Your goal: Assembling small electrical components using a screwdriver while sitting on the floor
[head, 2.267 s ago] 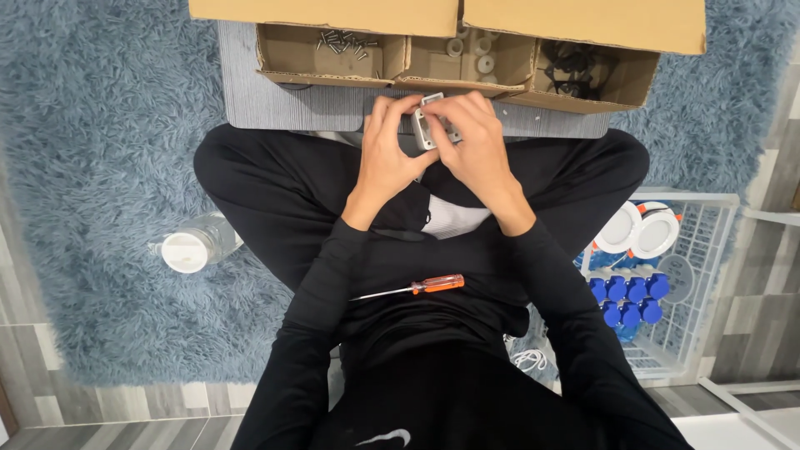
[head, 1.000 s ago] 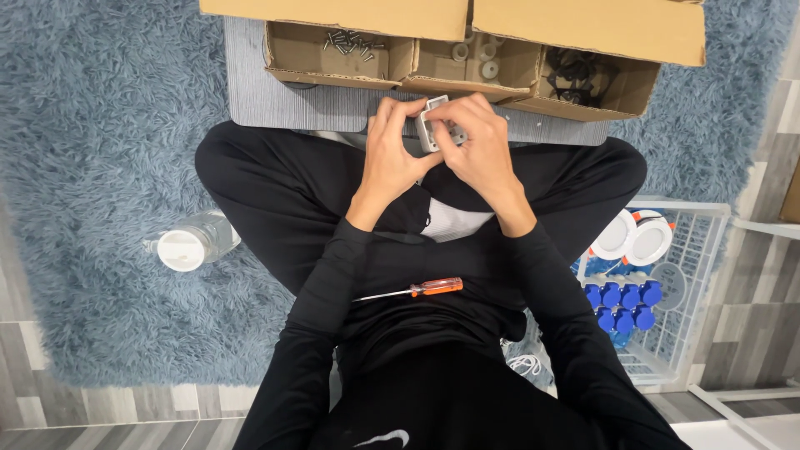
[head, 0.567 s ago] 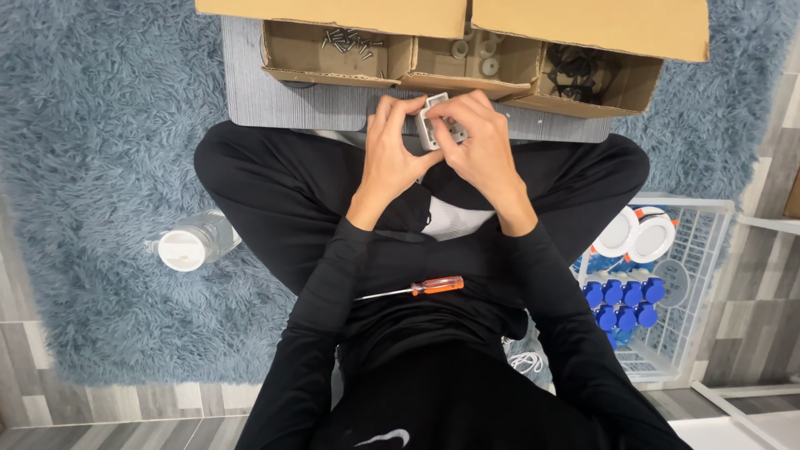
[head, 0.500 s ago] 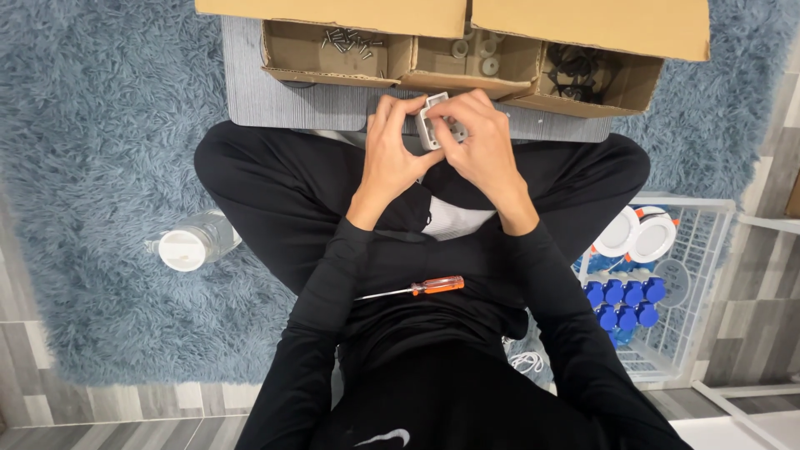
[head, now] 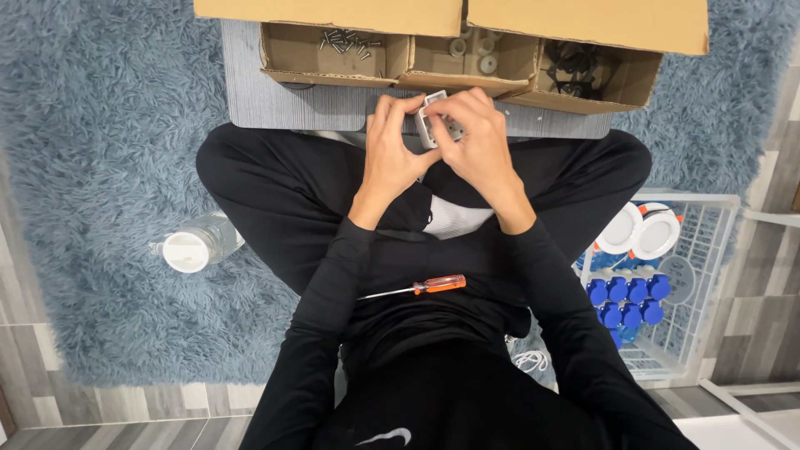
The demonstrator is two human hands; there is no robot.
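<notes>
A: Anything changed? Clear plastic bottle with a white cap (head: 196, 246) on the shaggy blue rug (head: 92, 167), same spot as before.

B: Barely. Left hand (head: 390, 154) and right hand (head: 479, 146) still pinch the small grey metal bracket (head: 431, 125) above the lap, just before the cardboard tray (head: 392, 67).

A: So the fiddling continues; orange-handled screwdriver (head: 421, 287) untouched.

Both arms in black long sleeves, elbows bent, forearms converging fwd over crossed legs. Left hand (head: 390, 150): palm facing right, fingers curled up and over, thumb tucked inward, fingertips (head: 398, 104) pinching at top. Right hand (head: 479, 142): mirrors it, back of hand up, fingers curled toward the left hand, thumb pressed in at centre. Hands touching at fingertips, wrists apart, both closed round one small item betw. them.
</notes>
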